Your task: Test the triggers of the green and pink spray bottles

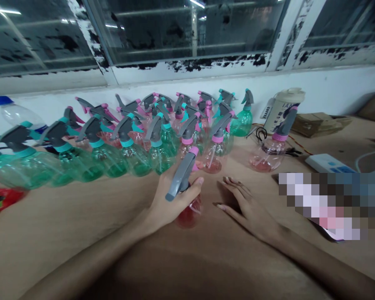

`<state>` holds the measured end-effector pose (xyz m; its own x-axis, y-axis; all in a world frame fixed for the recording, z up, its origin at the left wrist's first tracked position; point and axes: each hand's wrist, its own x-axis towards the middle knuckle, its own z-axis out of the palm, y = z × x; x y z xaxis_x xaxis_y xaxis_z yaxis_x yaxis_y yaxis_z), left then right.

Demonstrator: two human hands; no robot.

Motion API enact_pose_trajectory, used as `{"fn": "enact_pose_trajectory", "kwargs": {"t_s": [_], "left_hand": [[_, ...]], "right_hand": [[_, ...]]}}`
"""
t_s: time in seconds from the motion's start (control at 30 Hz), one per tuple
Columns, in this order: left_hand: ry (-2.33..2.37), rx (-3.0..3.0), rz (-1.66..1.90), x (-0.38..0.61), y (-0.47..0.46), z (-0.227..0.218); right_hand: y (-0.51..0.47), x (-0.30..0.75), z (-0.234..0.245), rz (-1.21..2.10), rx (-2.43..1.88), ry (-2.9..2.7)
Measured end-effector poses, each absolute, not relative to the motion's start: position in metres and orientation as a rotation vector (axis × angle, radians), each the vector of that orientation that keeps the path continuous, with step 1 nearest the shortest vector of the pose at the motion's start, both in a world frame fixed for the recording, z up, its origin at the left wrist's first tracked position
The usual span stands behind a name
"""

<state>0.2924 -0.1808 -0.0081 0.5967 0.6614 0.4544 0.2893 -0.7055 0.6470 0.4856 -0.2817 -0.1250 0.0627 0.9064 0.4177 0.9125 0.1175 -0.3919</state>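
Observation:
My left hand [175, 193] is wrapped round the neck of a pink spray bottle [189, 214] with a grey and pink trigger head. The bottle stands at the middle of the table, and the palm side of the hand is hidden. To its right, my right hand [240, 204] rests low over the table with fingers apart, holding nothing. Just behind the hands stand another pink spray bottle [213, 162] and a green spray bottle [162, 160]. A separate pink spray bottle [267, 156] sits further right, beyond my right hand.
Several green and pink spray bottles [112, 162] crowd along the wall. At the right are a coffee tumbler [284, 108], a cardboard box [315, 123], a white power strip [329, 163] and a blurred-out flat object [328, 208]. A red packet [8, 199] lies at the left edge.

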Motion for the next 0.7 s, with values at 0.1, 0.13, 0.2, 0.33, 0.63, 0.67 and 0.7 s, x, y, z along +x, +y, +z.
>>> {"fn": "enact_pose_trajectory", "kwargs": {"t_s": [0.1,0.13,0.2,0.33,0.63,0.67,0.7], "left_hand": [[0.784,2.255,0.928,0.292,-0.183,-0.004],[0.79,2.234,0.918,0.292,-0.184,-0.003],[0.774,2.206,0.899,0.292,-0.186,-0.001],[0.705,2.236,0.875,0.292,-0.187,-0.001],[0.684,2.166,0.911,0.287,-0.185,-0.009],[0.694,2.154,0.915,0.287,-0.186,-0.009],[0.697,2.143,0.916,0.287,-0.187,-0.009]], "right_hand": [[-0.283,0.484,-0.12,0.045,-1.732,-1.801],[-0.284,0.483,-0.118,0.073,-1.72,-1.791],[-0.286,0.478,-0.114,0.132,-1.693,-1.783],[-0.291,0.463,-0.105,0.252,-1.622,-1.828],[-0.284,0.408,-0.076,0.388,-1.503,-1.725],[-0.282,0.403,-0.074,0.394,-1.507,-1.692],[-0.28,0.399,-0.072,0.4,-1.516,-1.666]]}}
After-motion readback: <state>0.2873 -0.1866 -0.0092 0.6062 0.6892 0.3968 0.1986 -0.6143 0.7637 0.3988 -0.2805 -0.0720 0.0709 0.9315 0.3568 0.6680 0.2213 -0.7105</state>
